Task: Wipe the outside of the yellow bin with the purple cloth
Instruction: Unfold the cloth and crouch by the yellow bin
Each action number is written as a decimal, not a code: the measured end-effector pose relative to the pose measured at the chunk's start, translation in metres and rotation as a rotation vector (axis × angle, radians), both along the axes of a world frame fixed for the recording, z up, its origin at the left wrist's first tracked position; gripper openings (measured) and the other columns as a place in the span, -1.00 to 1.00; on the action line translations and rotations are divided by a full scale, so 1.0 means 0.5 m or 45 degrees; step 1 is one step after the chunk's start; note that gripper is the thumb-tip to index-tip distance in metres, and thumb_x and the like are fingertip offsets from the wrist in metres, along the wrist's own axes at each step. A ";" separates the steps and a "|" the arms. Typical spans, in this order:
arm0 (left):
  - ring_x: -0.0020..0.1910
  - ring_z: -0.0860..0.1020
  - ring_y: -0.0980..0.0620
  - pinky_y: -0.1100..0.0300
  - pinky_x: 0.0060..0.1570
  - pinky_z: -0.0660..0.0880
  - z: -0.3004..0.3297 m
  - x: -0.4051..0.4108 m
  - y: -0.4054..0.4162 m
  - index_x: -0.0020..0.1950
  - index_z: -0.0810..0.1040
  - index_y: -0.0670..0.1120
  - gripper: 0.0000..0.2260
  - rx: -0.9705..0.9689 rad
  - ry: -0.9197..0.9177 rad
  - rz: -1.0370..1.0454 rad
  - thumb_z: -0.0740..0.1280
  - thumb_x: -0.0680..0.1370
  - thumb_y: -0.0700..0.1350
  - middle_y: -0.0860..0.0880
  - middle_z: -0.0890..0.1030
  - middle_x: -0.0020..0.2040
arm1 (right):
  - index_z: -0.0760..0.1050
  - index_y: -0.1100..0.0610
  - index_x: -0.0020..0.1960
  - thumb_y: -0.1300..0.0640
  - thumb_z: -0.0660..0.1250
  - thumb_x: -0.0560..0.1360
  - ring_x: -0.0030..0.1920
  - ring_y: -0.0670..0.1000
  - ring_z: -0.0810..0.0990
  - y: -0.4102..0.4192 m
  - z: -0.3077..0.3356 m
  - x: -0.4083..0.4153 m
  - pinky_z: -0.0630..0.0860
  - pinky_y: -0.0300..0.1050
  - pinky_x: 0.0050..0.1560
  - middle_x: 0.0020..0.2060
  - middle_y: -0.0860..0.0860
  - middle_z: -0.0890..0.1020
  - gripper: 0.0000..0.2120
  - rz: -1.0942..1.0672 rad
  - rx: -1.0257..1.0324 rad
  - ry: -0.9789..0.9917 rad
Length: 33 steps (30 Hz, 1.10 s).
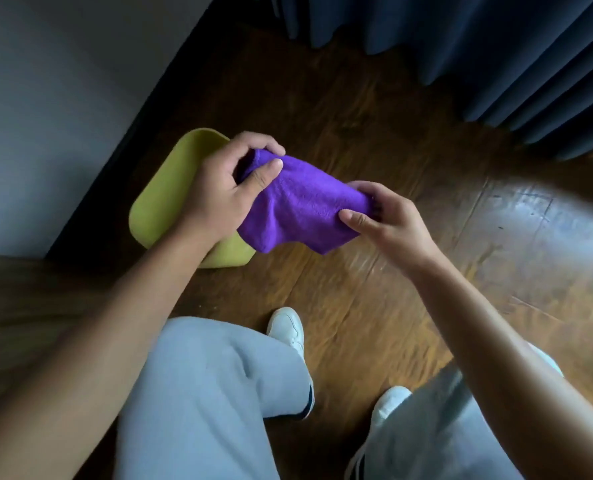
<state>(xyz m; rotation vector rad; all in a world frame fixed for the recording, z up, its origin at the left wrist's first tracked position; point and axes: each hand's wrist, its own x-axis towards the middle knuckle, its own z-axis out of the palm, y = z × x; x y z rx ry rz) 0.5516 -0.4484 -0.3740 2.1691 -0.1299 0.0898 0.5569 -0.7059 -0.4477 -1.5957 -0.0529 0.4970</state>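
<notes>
Both hands pinch the soft purple microfibre cloth (298, 206) above the floor: left hand (219, 188) grips one end, right hand (388, 220) the other; the yellow plastic bin (163, 199) sits below by the wall; a loose bunched cloth may slip while wiping.

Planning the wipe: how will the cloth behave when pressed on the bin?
Probably floppy: the cloth sags between the left hand and right hand. Its fuzzy surface likely grips the bin.

bare forearms (122, 327), light grey trousers (198, 393), white sneakers (288, 325)
</notes>
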 end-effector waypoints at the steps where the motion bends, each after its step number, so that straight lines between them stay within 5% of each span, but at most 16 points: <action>1: 0.09 0.57 0.29 0.36 0.13 0.47 -0.023 0.004 0.005 0.15 0.61 -0.14 -0.88 0.042 0.004 -0.020 0.37 0.64 -0.15 0.25 0.62 0.03 | 0.60 0.03 0.18 0.16 0.55 0.51 -0.04 -0.10 0.63 -0.002 -0.027 0.004 0.61 -0.08 0.04 -0.02 -0.01 0.67 -0.72 -0.003 -0.025 -0.044; 4: 0.04 0.58 0.20 0.20 0.11 0.54 -0.082 0.010 0.021 0.14 0.59 -0.19 -0.85 0.125 0.045 -0.077 0.37 0.64 -0.13 0.15 0.60 0.02 | 0.60 -0.06 0.01 0.12 0.58 0.47 -0.03 -0.06 0.60 -0.011 -0.094 0.009 0.56 -0.09 -0.02 0.00 0.06 0.63 -0.79 -0.027 -0.063 -0.195; 7: -0.01 0.59 -0.01 0.05 0.05 0.53 -0.127 0.007 0.033 0.13 0.57 -0.21 -0.84 0.122 0.042 -0.072 0.37 0.64 -0.13 -0.03 0.61 0.00 | 0.61 -0.07 -0.03 0.01 0.59 0.44 0.01 -0.08 0.64 -0.013 -0.128 0.010 0.57 -0.20 -0.04 0.07 -0.02 0.66 -0.82 -0.043 0.166 -0.204; 10: -0.04 0.54 0.10 0.16 0.02 0.49 -0.147 -0.013 0.029 0.11 0.55 -0.20 -0.85 0.066 0.027 -0.021 0.36 0.64 -0.13 0.01 0.57 -0.02 | 0.60 -0.07 0.06 -0.10 0.58 0.44 -0.11 -0.12 0.61 0.002 -0.150 0.018 0.57 -0.21 -0.16 -0.06 -0.11 0.66 -0.73 -0.027 0.400 -0.126; 15: -0.02 0.50 0.11 0.22 0.07 0.45 -0.162 -0.046 0.022 0.07 0.52 -0.12 -0.96 -0.205 0.048 0.229 0.33 0.64 -0.18 0.00 0.55 -0.02 | 0.47 -0.23 0.45 -0.06 0.60 0.45 0.35 0.11 0.59 0.041 -0.172 0.024 0.57 0.05 0.31 0.44 0.07 0.53 -0.38 0.195 0.435 -0.077; 18: -0.04 0.52 0.15 0.26 0.07 0.46 -0.172 -0.072 0.028 0.07 0.54 -0.10 -0.97 -0.179 0.084 0.344 0.33 0.65 -0.18 0.05 0.57 -0.03 | 0.60 -0.09 0.32 -0.09 0.60 0.43 0.20 -0.01 0.66 0.052 -0.169 0.013 0.63 -0.07 0.14 0.23 0.00 0.68 -0.51 0.220 0.430 -0.080; 24: -0.10 0.58 0.24 0.33 -0.08 0.48 -0.194 -0.096 0.045 0.06 0.61 0.02 -0.88 0.162 0.114 0.351 0.38 0.60 0.03 0.19 0.64 -0.08 | 0.66 -0.04 0.08 0.06 0.46 0.55 -0.10 -0.02 0.66 0.062 -0.183 -0.024 0.60 -0.16 -0.19 -0.08 0.01 0.70 -0.89 0.138 0.593 0.086; 27: -0.16 0.57 0.22 0.18 -0.11 0.55 -0.203 -0.095 0.069 0.10 0.59 0.11 -0.82 0.338 -0.009 0.445 0.35 0.57 0.14 0.18 0.64 -0.12 | 0.64 -0.04 0.12 0.10 0.41 0.58 -0.03 -0.01 0.64 0.062 -0.192 -0.025 0.60 -0.13 -0.11 -0.01 0.01 0.69 -0.87 0.152 0.541 0.060; 29: 0.05 0.58 0.13 0.04 0.03 0.58 -0.214 -0.095 0.102 0.29 0.51 0.15 -0.70 0.611 0.004 0.440 0.32 0.59 0.18 0.13 0.62 0.10 | 0.64 -0.04 0.16 0.08 0.41 0.59 0.04 0.02 0.65 0.053 -0.203 -0.026 0.62 -0.07 -0.05 0.07 0.02 0.70 -0.84 0.082 0.483 0.026; 31: 0.24 0.54 0.02 -0.07 0.12 0.58 -0.234 -0.103 0.135 0.49 0.30 0.28 -0.57 0.839 0.239 0.319 0.27 0.62 0.21 0.06 0.55 0.33 | 0.64 -0.08 0.18 0.04 0.42 0.58 0.07 0.05 0.68 0.038 -0.219 -0.026 0.66 0.01 -0.03 0.11 0.02 0.70 -0.82 0.010 0.400 0.023; 33: 0.03 0.60 -0.01 -0.06 -0.07 0.64 -0.268 -0.117 0.153 0.55 0.07 0.43 -0.49 0.884 0.519 0.166 0.23 0.67 0.17 -0.01 0.60 0.18 | 0.64 -0.13 0.18 0.00 0.42 0.57 0.11 0.07 0.69 0.024 -0.238 -0.026 0.69 0.00 -0.06 0.11 -0.02 0.70 -0.81 -0.030 0.260 -0.014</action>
